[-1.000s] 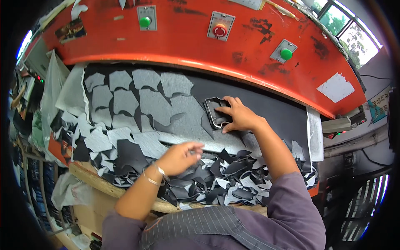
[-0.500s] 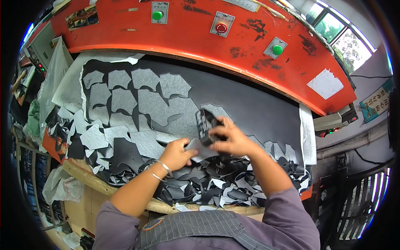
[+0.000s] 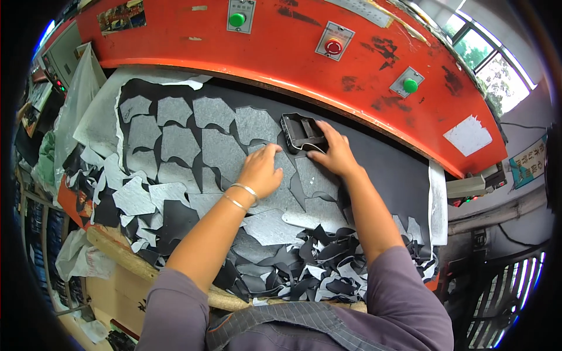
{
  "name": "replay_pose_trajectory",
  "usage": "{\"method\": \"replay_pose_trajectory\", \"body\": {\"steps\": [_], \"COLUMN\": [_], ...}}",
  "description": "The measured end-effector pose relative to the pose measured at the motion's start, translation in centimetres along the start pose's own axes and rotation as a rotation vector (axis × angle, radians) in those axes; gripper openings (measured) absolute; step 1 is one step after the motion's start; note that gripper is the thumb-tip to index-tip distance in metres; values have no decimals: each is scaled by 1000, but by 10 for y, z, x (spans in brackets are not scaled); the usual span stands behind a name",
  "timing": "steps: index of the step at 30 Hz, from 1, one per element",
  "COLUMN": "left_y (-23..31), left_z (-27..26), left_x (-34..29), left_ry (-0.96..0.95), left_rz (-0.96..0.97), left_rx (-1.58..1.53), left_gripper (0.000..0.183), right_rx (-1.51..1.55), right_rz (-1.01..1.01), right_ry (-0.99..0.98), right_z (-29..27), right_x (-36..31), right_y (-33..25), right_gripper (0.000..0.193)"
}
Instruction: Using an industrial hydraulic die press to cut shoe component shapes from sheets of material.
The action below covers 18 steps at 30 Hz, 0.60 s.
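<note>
A black metal cutting die (image 3: 304, 136), open-topped with inner cross walls, sits on the dark sheet (image 3: 374, 169) just beyond the rows of cut shapes. My right hand (image 3: 338, 153) grips its right side, thumb at the near edge and fingers at the far edge. To the left of it, my left hand (image 3: 261, 171) is over the grey cut pieces, thumb and index finger apart, with nothing visible between them. Grey-faced cut pieces (image 3: 180, 143) lie in rows across the left and middle of the sheet. A loose grey piece (image 3: 272, 227) rests nearer to me.
Black and grey offcuts (image 3: 328, 257) heap along the near wooden edge (image 3: 129, 257). Beyond the sheet stands a red machine beam (image 3: 281, 52) with green buttons (image 3: 237, 20) and a red button (image 3: 333, 47). A clear plastic bag (image 3: 85, 99) hangs at left.
My right hand has carried the die away from me and set it on the sheet. The grey piece has left my left hand, which has moved farther out over the cut shapes.
</note>
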<state>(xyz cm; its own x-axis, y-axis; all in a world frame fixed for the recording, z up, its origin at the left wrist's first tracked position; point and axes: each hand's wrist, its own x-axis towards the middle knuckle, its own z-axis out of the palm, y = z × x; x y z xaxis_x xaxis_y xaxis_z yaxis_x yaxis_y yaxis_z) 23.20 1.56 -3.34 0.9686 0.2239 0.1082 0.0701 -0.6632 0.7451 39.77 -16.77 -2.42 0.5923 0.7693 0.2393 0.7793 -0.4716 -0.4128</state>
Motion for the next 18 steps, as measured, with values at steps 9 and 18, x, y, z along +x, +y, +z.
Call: {"method": "replay_pose_trajectory", "body": {"steps": [9, 18], "left_y": [-10, -3], "left_z": [33, 27], "left_x": [26, 25], "left_ry": [103, 67], "left_rz": [155, 136], "left_rx": [140, 173], "left_gripper": [49, 55], "right_rx": [-20, -60], "right_rz": [106, 96], "right_ry": [32, 84], "right_z": [0, -2], "right_x": [-29, -32], "right_y": [29, 24], "right_gripper": [75, 76]}}
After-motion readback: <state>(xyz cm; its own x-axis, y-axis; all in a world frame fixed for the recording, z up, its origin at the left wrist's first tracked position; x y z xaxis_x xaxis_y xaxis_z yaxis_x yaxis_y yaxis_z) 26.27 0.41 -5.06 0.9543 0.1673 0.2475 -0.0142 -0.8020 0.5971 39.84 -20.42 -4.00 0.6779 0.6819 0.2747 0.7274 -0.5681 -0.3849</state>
